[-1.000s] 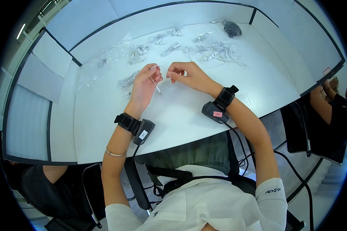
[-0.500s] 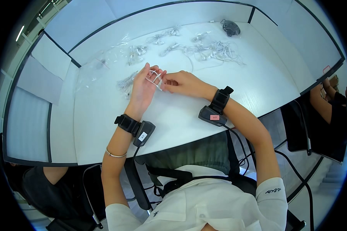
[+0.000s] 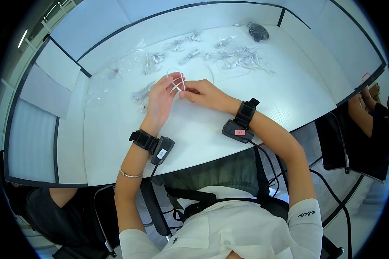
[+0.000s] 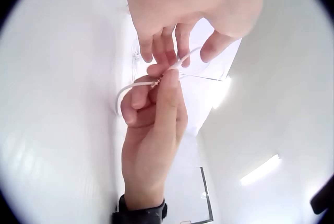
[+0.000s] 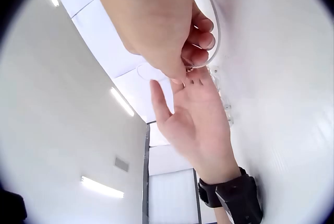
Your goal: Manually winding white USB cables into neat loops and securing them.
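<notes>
My left hand [image 3: 159,97] is raised over the table, palm toward me, with a thin white cable [image 3: 176,89] looped across its fingers. In the left wrist view its fingers extend downward and the thumb stands apart. My right hand [image 3: 206,92] pinches the cable between thumb and fingers, right beside the left fingertips. A small copper-coloured bit [image 4: 156,82] shows on the cable at the right fingers in the left wrist view. From the right hand a length of cable [image 5: 218,33] bows out in an arc. In the right wrist view, the right hand partly hides the left fingers.
Several bundles of white cable [image 3: 190,56] lie toward the back of the white table [image 3: 116,146]. Another bundle [image 3: 141,96] is beside my left hand. Clear plastic bags [image 3: 103,88] lie at the left. A dark bagged item [image 3: 258,32] sits at the back right. Low partitions [image 3: 194,16] surround the table.
The right hand has moved left and slightly down to meet the left hand. The cable, earlier hanging from the left fingers, now crosses them in loops.
</notes>
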The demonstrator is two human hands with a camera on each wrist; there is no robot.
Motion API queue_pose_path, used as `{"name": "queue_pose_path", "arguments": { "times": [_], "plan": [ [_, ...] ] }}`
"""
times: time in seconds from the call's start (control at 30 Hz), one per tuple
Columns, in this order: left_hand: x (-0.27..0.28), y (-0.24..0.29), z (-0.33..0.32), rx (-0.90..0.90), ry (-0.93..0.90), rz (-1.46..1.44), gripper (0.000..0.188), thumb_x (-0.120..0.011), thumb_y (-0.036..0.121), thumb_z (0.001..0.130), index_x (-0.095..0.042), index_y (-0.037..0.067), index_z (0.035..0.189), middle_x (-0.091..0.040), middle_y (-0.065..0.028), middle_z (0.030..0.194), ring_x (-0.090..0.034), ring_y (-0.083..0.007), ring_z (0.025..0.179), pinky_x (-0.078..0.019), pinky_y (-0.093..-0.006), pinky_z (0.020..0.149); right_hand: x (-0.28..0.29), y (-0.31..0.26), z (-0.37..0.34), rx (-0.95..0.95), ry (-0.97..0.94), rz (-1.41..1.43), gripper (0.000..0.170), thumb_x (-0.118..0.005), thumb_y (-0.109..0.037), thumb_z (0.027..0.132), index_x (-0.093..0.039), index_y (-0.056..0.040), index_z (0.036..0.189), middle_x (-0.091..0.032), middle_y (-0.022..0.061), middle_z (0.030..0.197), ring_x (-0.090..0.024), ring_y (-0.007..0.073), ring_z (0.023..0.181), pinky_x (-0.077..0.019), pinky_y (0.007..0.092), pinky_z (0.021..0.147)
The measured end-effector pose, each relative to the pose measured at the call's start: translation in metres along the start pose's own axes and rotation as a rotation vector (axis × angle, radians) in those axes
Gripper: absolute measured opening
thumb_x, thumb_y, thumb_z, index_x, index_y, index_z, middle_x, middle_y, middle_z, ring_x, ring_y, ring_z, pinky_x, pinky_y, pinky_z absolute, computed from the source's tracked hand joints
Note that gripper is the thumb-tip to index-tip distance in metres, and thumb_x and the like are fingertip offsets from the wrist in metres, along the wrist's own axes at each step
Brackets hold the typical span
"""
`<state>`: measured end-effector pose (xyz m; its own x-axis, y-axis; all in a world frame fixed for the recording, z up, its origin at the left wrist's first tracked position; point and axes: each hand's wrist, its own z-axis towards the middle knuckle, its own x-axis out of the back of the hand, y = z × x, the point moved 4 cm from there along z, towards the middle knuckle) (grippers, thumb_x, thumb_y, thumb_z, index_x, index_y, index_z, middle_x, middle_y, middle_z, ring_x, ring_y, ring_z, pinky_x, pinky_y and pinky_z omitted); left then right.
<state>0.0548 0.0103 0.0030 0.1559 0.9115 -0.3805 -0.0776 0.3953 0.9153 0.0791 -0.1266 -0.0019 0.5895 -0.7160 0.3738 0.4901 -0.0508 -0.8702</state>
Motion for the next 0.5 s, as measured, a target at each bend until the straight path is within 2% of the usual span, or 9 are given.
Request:
{"name": "queue_pose_path", "arguments": {
  "times": [0.13, 0.23, 0.33, 0.5],
  "plan": [
    [-0.007, 0.0, -0.001, -0.03, 0.013, 0.199, 0.035, -0.046, 0.022, 0.092, -0.057, -0.006, 0.109, -0.06, -0.0099, 0.104, -0.055, -0.0147, 0.092, -0.0418, -0.0301, 0.089, 0.007, -0.004, 0.0, -0.086, 0.041, 0.136, 0.026, -0.048, -0.024, 0.092, -0.056, -0.0023, 0.081, -0.05, 0.0011, 0.06, -0.042, 0.0081, 0.053, -0.0354, 0.0242, 0.05],
    [-0.012, 0.004, -0.002, -0.061, -0.003, 0.273, 0.035, -0.048, 0.023, 0.092, -0.059, -0.006, 0.106, -0.062, -0.0093, 0.101, -0.057, -0.0138, 0.09, -0.0433, -0.029, 0.087, 0.006, 0.0, 0.001, -0.069, 0.01, 0.18, 0.027, -0.046, -0.025, 0.093, -0.055, -0.002, 0.08, -0.048, 0.0, 0.06, -0.041, 0.0075, 0.053, -0.0343, 0.0234, 0.05],
    [-0.009, 0.001, -0.002, -0.056, 0.069, 0.313, 0.034, -0.049, 0.024, 0.092, -0.061, -0.005, 0.104, -0.063, -0.0094, 0.1, -0.058, -0.0144, 0.089, -0.0433, -0.0289, 0.087, 0.003, 0.003, 0.001, -0.099, -0.011, 0.172, 0.029, -0.045, -0.026, 0.094, -0.055, -0.0023, 0.079, -0.047, -0.0001, 0.06, -0.04, 0.0074, 0.053, -0.0336, 0.0231, 0.049],
    [-0.008, 0.002, -0.003, -0.056, 0.039, 0.329, 0.033, -0.048, 0.024, 0.092, -0.06, -0.003, 0.104, -0.062, -0.0111, 0.103, -0.058, -0.0144, 0.092, -0.0438, -0.0288, 0.086, 0.002, -0.002, -0.001, -0.125, -0.052, 0.166, 0.036, -0.042, -0.031, 0.094, -0.054, -0.0028, 0.074, -0.047, 0.0008, 0.061, -0.041, 0.0089, 0.054, -0.0342, 0.0242, 0.051]
  ]
}}
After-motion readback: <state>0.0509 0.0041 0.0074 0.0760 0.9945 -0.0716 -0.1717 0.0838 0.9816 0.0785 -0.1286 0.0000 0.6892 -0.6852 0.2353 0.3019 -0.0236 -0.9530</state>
